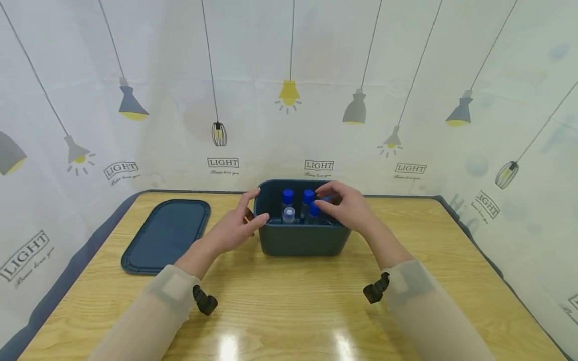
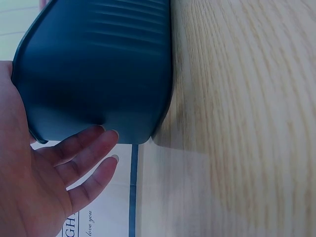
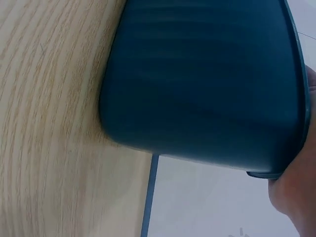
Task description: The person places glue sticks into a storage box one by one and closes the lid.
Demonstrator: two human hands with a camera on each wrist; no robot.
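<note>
Two hands [image 1: 232, 228], one bin [image 1: 304, 240], four-plus bottles [image 1: 308, 196], one lid [image 1: 167, 235]

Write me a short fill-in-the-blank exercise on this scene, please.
The dark lid lies to the ____ of the bin.
Most visible bottle caps are ____.
The hand nearer those caps is the ____ one.
The capitalised word on the backdrop reads ____.

Missing words: left; blue; right; LIGHT.

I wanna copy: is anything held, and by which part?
The left hand holds the dark blue, rectangular plastic bin by its left rim. Whether the right hand grips a clear, cylindrical blue-capped bottle can't be told.
</note>
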